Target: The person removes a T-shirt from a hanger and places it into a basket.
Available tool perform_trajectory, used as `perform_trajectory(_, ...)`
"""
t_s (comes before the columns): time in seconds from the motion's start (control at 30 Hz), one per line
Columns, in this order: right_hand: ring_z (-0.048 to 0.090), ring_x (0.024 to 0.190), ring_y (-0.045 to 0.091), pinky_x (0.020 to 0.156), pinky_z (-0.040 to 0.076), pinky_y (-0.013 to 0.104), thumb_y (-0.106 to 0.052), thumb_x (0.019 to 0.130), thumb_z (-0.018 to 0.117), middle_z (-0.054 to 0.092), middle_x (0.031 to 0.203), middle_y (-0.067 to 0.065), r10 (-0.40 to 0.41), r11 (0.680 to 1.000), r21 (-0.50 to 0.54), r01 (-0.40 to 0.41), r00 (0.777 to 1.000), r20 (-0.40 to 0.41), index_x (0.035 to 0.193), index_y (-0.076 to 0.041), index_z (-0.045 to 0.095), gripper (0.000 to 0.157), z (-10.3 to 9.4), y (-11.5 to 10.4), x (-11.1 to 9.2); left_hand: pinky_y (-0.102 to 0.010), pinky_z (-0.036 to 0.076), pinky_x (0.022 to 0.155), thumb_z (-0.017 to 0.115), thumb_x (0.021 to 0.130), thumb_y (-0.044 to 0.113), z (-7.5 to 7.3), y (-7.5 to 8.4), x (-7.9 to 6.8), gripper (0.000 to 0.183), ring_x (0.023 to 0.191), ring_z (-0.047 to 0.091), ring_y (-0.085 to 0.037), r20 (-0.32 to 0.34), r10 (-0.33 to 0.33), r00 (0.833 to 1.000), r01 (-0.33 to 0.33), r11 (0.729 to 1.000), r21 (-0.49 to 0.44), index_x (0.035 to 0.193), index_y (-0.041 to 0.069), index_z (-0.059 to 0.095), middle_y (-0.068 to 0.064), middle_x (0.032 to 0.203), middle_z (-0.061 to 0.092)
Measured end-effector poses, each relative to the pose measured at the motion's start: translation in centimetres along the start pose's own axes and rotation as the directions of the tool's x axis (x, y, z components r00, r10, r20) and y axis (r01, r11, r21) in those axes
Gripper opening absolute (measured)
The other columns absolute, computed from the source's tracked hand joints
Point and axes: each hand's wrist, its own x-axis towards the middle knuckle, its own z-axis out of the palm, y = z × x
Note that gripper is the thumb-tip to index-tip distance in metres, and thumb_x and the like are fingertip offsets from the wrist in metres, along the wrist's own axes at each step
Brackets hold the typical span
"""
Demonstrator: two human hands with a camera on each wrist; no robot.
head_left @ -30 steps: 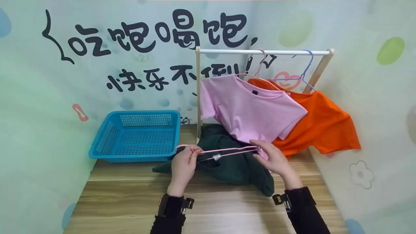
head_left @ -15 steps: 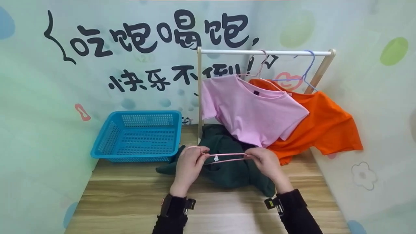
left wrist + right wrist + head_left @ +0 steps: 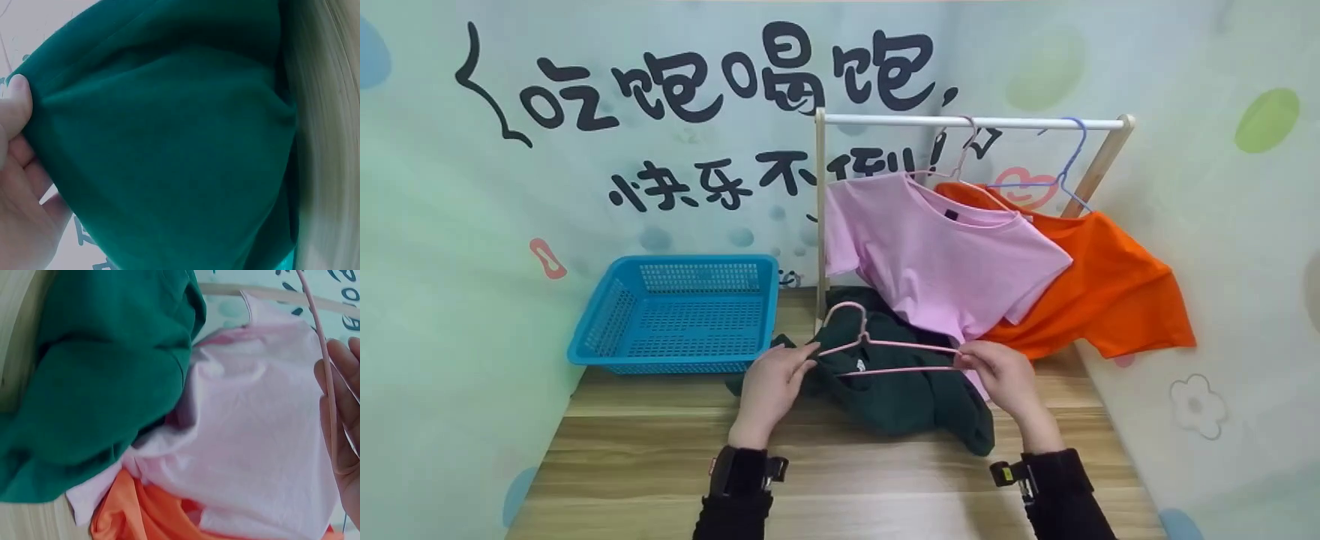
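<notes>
A pink hanger (image 3: 911, 346) is held level over a dark green shirt (image 3: 896, 412), its hook pointing up. The hanger's left end disappears into the shirt near the neck opening, where a white label shows. My left hand (image 3: 772, 382) pinches the shirt's edge beside that end; in the left wrist view the thumb presses on the green cloth (image 3: 169, 140). The hanger's right end is between the fingers of my right hand (image 3: 1001, 379). In the right wrist view the pink bar (image 3: 331, 399) lies along those fingers, outside the shirt.
Behind stands a rack with a white rail (image 3: 900, 120). From it hang a pink T-shirt (image 3: 937, 255) and an orange T-shirt (image 3: 1132, 285) on hangers. A blue basket (image 3: 675, 367) sits at the left on the wooden table (image 3: 870, 487).
My left hand has left the hanger's hook and now pinches the green shirt. The hook has turned upright. My right hand, which moved left to grip the hanger's end, has moved back right with it.
</notes>
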Motion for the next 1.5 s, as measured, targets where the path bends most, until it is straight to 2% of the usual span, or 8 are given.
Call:
perform_trajectory(0.23,0.071,0.072,0.02,0.078,0.047,0.008,0.013,0.075,0.077,0.072,0.085,0.008,0.046,0.998,0.038,-0.044,0.998,-0.05,0.093,-0.002,0.074,0.024,-3.2,1.7,-1.1,-0.046,0.052,0.089,0.066,0.096,0.016,-0.4,-1.3,-0.6,0.021,0.1,0.069,-0.029,-0.033,-0.1,0.994,0.1,0.995,0.004,0.114,0.009,0.074,-0.008,0.106,0.074)
perform_trajectory(0.47,0.068,0.075,0.002,0.072,0.05,0.01,0.024,0.075,0.07,0.071,0.083,0.017,0.09,0.983,0.172,-0.07,0.99,-0.107,0.093,0.008,0.071,0.024,-6.9,2.0,-0.9,-0.047,0.055,0.081,0.064,0.097,0.018,-0.3,-3.0,-1.4,0.022,0.097,0.07,-0.032,-0.068,-0.179,0.982,0.181,0.983,0.021,0.112,0.006,0.074,-0.012,0.108,0.073)
perform_trajectory(0.73,0.058,0.078,-0.017,0.076,0.045,0.004,0.007,0.087,0.07,0.072,0.086,0.016,0.282,0.959,0.029,-0.283,0.927,-0.248,0.099,0.004,0.073,0.013,-9.4,2.1,0.5,-0.048,0.055,0.077,0.062,0.098,0.018,0.6,-4.3,-2.2,0.019,0.091,0.07,-0.032,-0.073,-0.194,0.978,0.196,0.98,0.018,0.107,0.004,0.072,-0.012,0.102,0.074)
perform_trajectory(0.83,0.061,0.077,-0.011,0.078,0.041,0.003,0.001,0.089,0.071,0.073,0.088,0.014,0.285,0.948,-0.06,-0.314,0.915,-0.288,0.1,0.002,0.074,0.012,-9.7,1.8,1.8,-0.048,0.055,0.078,0.062,0.098,0.017,1.0,-4.6,-2.7,0.019,0.091,0.07,-0.033,-0.057,-0.206,0.977,0.208,0.978,0.02,0.107,0.003,0.072,-0.013,0.101,0.074)
perform_trajectory(1.03,0.069,0.08,0.03,0.079,0.036,0.004,-0.004,0.091,0.071,0.073,0.089,0.016,0.272,0.931,-0.138,-0.337,0.896,-0.351,0.102,0.002,0.075,0.014,-9.2,1.1,4.9,-0.048,0.055,0.077,0.063,0.098,0.016,1.7,-5.3,-3.6,0.018,0.088,0.07,-0.033,-0.041,-0.225,0.973,0.226,0.974,0.017,0.104,0.002,0.072,-0.013,0.099,0.073)
perform_trajectory(1.17,0.07,0.081,0.029,0.079,0.041,0.009,-0.01,0.094,0.069,0.073,0.087,0.013,0.311,0.917,-0.135,-0.376,0.884,-0.349,0.104,-0.001,0.076,0.015,-8.5,0.5,6.9,-0.048,0.055,0.076,0.062,0.098,0.015,2.1,-5.8,-4.2,0.018,0.088,0.07,-0.034,-0.021,-0.245,0.969,0.245,0.969,0.015,0.102,0.001,0.072,-0.015,0.098,0.073)
perform_trajectory(1.37,0.068,0.082,0.03,0.08,0.052,0.042,-0.016,0.096,0.067,0.072,0.086,0.013,0.323,0.912,-0.15,-0.383,0.892,-0.316,0.108,-0.003,0.075,0.019,-7.1,-0.4,10.3,-0.048,0.054,0.079,0.063,0.098,0.014,2.6,-6.5,-4.7,0.019,0.09,0.07,-0.035,0.004,-0.272,0.962,0.272,0.962,0.022,0.103,-0.002,0.072,-0.017,0.099,0.073)
perform_trajectory(1.5,0.067,0.08,0.032,0.076,0.051,0.045,-0.018,0.096,0.066,0.072,0.086,0.014,0.307,0.913,-0.169,-0.371,0.899,-0.312,0.108,-0.003,0.075,0.021,-6.2,-1.0,12.3,-0.049,0.054,0.078,0.062,0.098,0.013,2.8,-6.8,-5.1,0.018,0.088,0.07,-0.035,0.023,-0.289,0.957,0.289,0.957,0.02,0.101,-0.002,0.071,-0.017,0.097,0.073)
